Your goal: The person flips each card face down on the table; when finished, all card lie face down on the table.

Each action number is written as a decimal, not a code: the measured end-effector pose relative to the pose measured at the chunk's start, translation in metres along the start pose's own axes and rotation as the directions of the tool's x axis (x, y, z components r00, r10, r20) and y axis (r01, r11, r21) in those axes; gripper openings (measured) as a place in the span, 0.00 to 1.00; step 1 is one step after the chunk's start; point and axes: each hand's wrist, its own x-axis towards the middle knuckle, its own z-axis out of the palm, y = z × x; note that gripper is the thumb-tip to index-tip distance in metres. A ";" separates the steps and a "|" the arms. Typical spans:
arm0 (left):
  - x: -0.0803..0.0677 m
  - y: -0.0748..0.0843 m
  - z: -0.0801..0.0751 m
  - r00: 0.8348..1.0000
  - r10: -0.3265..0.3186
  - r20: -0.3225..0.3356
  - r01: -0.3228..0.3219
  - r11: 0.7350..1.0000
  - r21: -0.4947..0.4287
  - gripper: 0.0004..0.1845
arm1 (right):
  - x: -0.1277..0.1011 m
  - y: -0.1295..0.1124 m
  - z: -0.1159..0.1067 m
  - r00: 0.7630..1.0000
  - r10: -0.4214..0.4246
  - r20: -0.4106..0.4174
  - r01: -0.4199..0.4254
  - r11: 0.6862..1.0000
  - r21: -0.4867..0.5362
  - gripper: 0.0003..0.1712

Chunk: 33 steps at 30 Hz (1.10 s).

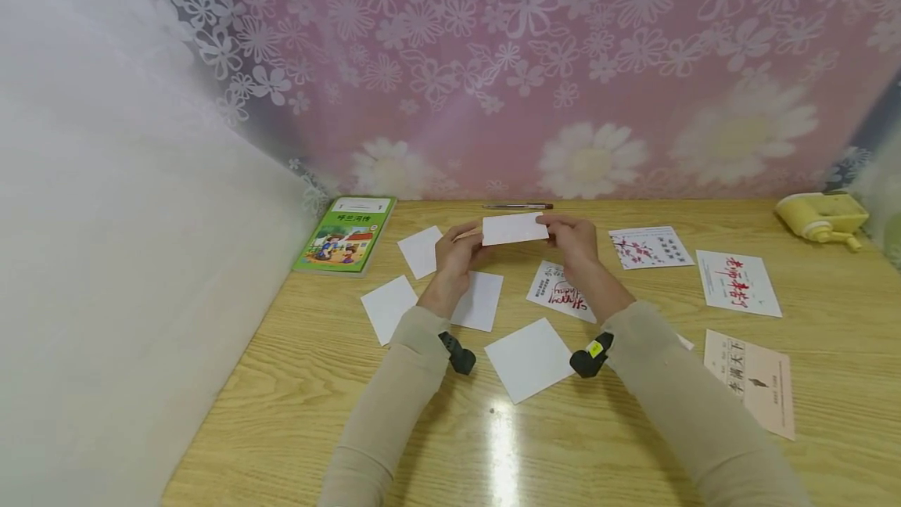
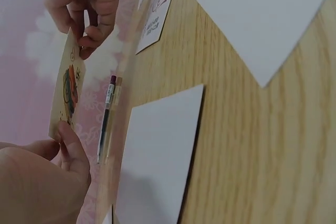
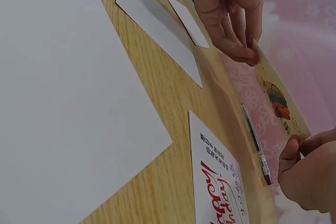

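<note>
Hands are raised above the wooden table [image 1: 317, 382], apart, each pinching one short end of a small rectangular card [image 1: 515, 228]. The left hand [image 1: 457, 253] grips the left end, the right hand [image 1: 573, 241] the right end. The card is thin and stiff, plain white on the back, with a colourful printed drawing on the front. Beyond the card a slim pen [image 1: 517, 206] lies on the table. Below the card lie flat white sheets [image 1: 531, 358] and a printed card with red lettering [image 1: 559, 293]. Left of the card rests a green book [image 1: 346, 235].
</note>
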 end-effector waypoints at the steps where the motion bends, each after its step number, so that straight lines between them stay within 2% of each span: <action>1: 0.001 0.000 -0.001 1.000 0.007 -0.010 -0.007 1.000 0.005 0.19 | 0.000 0.001 0.000 1.000 0.003 0.007 -0.003 1.000 -0.012 0.20; 8: 0.004 -0.002 -0.004 0.995 0.071 -0.066 -0.066 0.995 0.070 0.14 | -0.002 0.002 0.008 1.000 -0.020 -0.006 0.020 0.997 -0.072 0.20; 14: 0.007 -0.002 -0.008 0.990 0.088 -0.112 -0.074 0.989 0.127 0.11 | -0.004 0.005 0.014 0.997 -0.052 -0.050 0.045 0.990 -0.133 0.23; 20: 0.005 0.006 -0.013 0.997 0.022 -0.067 -0.006 0.972 0.234 0.11 | -0.004 0.010 0.015 0.993 -0.096 -0.065 0.080 0.972 -0.223 0.21; 24: 0.004 0.011 -0.014 0.999 -0.034 -0.025 0.041 0.950 0.310 0.14 | -0.003 0.013 0.013 0.987 -0.146 -0.060 0.118 0.934 -0.337 0.21; 28: 0.002 0.015 -0.015 0.997 -0.074 0.006 0.068 0.939 0.338 0.17 | -0.002 0.015 0.012 0.981 -0.183 -0.064 0.143 0.906 -0.399 0.20; 33: 0.002 0.017 -0.013 0.995 -0.101 0.001 0.095 0.934 0.344 0.19 | -0.002 0.014 0.014 0.981 -0.187 -0.054 0.147 0.895 -0.422 0.17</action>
